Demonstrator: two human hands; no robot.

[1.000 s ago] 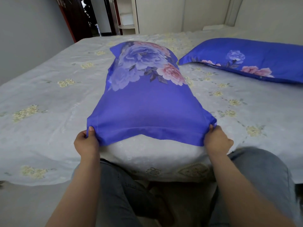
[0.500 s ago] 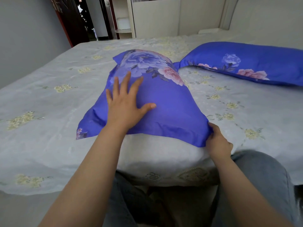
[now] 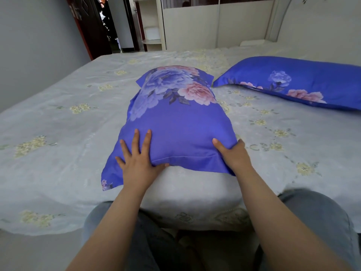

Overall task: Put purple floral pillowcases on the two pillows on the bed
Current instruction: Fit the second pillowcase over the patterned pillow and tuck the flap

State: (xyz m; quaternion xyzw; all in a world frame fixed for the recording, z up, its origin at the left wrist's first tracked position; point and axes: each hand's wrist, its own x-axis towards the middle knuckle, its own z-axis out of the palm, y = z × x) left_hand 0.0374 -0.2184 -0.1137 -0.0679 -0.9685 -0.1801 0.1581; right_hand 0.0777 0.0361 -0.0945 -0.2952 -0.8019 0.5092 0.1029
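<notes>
The left hand [image 3: 137, 165], which a moment ago lay higher on the purple floral pillowcase [image 3: 175, 122], now presses flat near its open hem with fingers [image 3: 134, 141] spread and holding nothing. The right hand [image 3: 233, 155] has shifted from pinching the hem's corner to cupping the case's right side, thumb on top and the other fingers hidden behind the fabric; it seems to be gripping case and filling together, though I cannot be sure. The pillow [image 3: 191, 190] still shows a white end below the hem, at 6 o'clock from the case, so this cover is judged only partly on; the hands look set to hold the filling and draw the hem toward the body.

The second pillow [image 3: 297, 81], at 2 o'clock and well apart, already wears its matching case.

Both lie on the bed [image 3: 58, 133], covered by a pale grey spread with yellow flower sprigs. At 12 o'clock stands a cream wardrobe [image 3: 205, 22]; at 11 o'clock a dark doorway [image 3: 101, 26]; a grey wall [image 3: 29, 45] runs along 9 o'clock.
</notes>
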